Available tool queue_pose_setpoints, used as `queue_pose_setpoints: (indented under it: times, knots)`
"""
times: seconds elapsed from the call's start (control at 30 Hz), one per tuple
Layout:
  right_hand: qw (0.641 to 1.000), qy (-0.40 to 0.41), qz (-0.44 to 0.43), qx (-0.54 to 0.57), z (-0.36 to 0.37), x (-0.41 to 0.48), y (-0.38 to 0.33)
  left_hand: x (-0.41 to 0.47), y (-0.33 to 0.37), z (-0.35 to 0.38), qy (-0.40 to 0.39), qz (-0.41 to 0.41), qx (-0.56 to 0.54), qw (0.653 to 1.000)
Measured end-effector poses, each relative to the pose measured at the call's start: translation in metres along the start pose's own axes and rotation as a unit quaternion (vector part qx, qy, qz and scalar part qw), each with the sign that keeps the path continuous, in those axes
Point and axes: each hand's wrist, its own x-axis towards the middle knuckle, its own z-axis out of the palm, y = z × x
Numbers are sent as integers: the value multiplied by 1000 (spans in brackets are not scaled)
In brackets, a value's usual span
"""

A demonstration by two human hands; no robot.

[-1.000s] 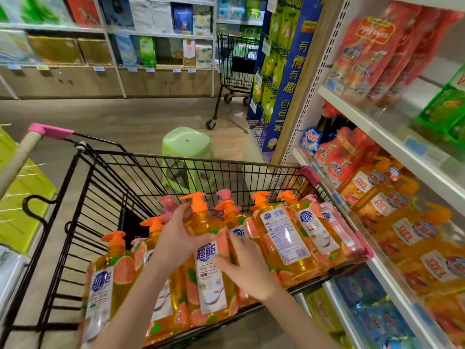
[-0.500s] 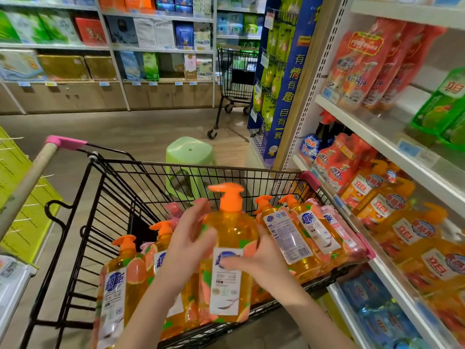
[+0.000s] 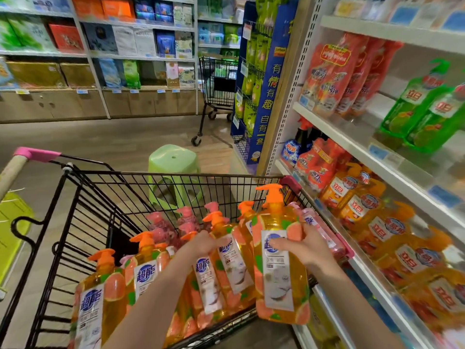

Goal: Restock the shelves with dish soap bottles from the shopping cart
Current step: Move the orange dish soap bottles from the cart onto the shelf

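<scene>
Right hand: the right hand (image 3: 305, 248) wraps thumb and fingers round the label of an orange dish soap bottle (image 3: 279, 278), holding it upright above the cart's right rim.
Left hand: the left hand (image 3: 202, 244) curls over the shoulder of a second bottle (image 3: 229, 265) leaning among the others in the basket.
Shopping cart: a black wire shopping cart (image 3: 176, 176) with pink caps stands just beside the shelves. Orange pump bottles fill its near end, with pink bottles (image 3: 186, 220) behind them.
Shelves: white shelves (image 3: 377, 157) on the right. The lower shelf is crowded with orange shelf bottles (image 3: 357, 207) of another label. Red pouches (image 3: 334, 71) and green bottles (image 3: 415, 107) sit on the shelf above.
In the way: the cart's right wall and its pink corner cap (image 3: 289, 182) lie between the held bottle and the shelf edge.
Aisle: a green stool (image 3: 173, 159) stands just past the cart's far end. An empty cart (image 3: 219, 79) is parked well beyond it, beside a blue display rack (image 3: 266, 84).
</scene>
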Motion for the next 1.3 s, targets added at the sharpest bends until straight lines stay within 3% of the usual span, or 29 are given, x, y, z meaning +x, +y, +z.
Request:
queue_pose_setpoints:
  times: [0.23,0.4,0.6,0.8,0.97,1.3]
  knots:
    - [999,-12,22,45,-5,4,11,7,3,-6,-14,-46,-58,997]
    - [995,-4,63,77,-4,5,20,7,-2,-7,-40,-10,-106,993]
    - [992,-15,95,79,-5,10,28,-5,-6,7,2,-11,-201,980]
    - [993,2,99,65,-1,-15,38,-31,1,14,84,67,-156,982]
    - [992,54,69,88,6,-49,41,-70,25,23,139,156,-24,978]
    - [977,183,28,110,5,-141,33,-152,44,23,118,305,76,942]
